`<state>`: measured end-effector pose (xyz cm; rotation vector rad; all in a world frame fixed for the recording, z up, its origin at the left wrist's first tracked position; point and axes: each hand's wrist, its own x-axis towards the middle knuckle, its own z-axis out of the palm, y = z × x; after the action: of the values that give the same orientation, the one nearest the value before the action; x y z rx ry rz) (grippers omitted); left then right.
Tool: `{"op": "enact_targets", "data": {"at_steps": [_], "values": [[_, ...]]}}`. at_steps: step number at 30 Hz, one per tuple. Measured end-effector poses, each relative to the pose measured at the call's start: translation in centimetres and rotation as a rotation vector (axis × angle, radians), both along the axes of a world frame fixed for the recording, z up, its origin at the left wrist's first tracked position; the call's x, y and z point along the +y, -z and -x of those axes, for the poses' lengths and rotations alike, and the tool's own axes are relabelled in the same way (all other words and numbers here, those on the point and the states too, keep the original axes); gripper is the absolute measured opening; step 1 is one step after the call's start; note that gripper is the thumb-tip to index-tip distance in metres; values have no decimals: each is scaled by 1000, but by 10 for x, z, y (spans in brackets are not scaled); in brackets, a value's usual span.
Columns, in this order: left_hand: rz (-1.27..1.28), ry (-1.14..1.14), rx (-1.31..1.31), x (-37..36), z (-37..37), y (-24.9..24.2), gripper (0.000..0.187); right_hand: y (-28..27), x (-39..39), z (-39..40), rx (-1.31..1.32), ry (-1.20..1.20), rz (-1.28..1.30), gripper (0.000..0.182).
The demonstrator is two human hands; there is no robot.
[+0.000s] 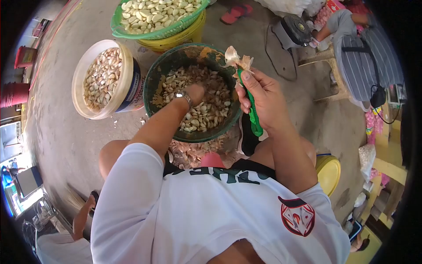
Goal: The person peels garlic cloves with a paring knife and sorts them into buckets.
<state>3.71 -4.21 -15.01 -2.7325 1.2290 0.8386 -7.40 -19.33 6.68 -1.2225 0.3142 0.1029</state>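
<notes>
My left hand point(195, 92), with a watch on the wrist, reaches down into a large dark green tub point(151, 103). Its fingers are hidden among the garlic cloves point(200, 119) and loose skins. Above the tub's right side, my right hand point(259, 94) is closed around a green-handled knife point(255, 121). Pale, papery garlic skins point(238, 58) stick up at the thumb and fingertips of that hand, covering the blade.
A white bucket point(79, 94) of unpeeled cloves stands left of the tub. Behind it, a green basket point(165, 33) of peeled cloves rests on a yellow bucket point(189, 37). Skins point(193, 154) lie below the tub. Other people are at the upper right and lower left.
</notes>
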Motion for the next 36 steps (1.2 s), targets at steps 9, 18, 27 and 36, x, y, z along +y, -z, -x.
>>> {"op": "enact_targets", "data": {"at_steps": [9, 18, 27, 36], "values": [[-396, 154, 45, 13, -12, -7, 20, 0, -6, 6, 97, -127, 64, 22], [-348, -52, 47, 25, -12, -9, 27, 7, 4, 9, -197, -464, 866, 20], [-82, -205, 35, 34, 11, -91, 18, -53, 51, 14, -378, -832, 1046, 16], [229, -132, -137, 65, 48, -141, 16, 2, 55, 12, -156, -853, 1293, 18]]}}
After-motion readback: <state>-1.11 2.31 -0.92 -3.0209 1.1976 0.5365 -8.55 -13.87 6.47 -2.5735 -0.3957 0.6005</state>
